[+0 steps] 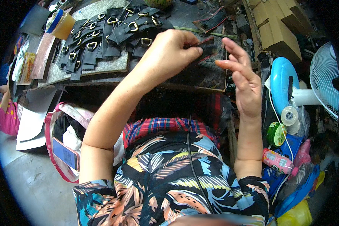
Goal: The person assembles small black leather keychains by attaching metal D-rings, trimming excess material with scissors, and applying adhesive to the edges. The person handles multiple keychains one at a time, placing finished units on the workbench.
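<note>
Your left hand (pixel 171 51) held the black strap (pixel 210 49) above the near edge of the counter (pixel 213 81), its thumb and fingers appearing clamped on one end; blur hid the exact contact. Your right hand (pixel 246 83) was empty, its fingers apart, just beside the strap's other end. Red lines marked the strap's long edges. The piece was judged light, flexible yet fairly firm, unlikely to break, and possibly a little slick on its face. A flat pinch near either end, thumb opposite fingers, was judged soundest. Buckled black straps (pixel 110 28) lay overlapping on a pale slab (pixel 118 64) to your left.
</note>
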`<state>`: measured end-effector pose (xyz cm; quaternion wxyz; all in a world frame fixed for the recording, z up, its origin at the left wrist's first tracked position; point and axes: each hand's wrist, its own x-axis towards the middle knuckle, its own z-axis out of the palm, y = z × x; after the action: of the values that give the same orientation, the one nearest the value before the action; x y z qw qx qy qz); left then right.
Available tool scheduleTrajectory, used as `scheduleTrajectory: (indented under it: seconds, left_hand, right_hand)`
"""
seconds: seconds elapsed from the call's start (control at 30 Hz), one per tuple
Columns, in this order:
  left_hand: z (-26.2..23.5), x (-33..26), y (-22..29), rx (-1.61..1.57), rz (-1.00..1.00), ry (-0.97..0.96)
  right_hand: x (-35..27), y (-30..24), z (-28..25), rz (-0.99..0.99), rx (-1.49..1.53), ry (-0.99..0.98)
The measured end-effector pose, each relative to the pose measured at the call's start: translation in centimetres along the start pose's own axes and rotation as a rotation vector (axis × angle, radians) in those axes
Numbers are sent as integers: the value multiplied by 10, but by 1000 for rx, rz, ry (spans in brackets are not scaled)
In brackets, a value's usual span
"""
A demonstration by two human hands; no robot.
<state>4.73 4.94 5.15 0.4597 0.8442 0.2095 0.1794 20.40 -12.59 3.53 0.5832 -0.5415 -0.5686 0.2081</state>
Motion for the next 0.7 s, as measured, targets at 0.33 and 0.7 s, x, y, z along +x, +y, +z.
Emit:
scheduleTrajectory:
  seconds: [0.33,0.7]
  left_hand:
    - [20,-7,2,-1115,-116,180]
    - [21,-24,-5,-991,-142,126]
  right_hand:
    - [-9,-8,26,189,-147,40]
    - [-10,-15,24,251,101,-39]
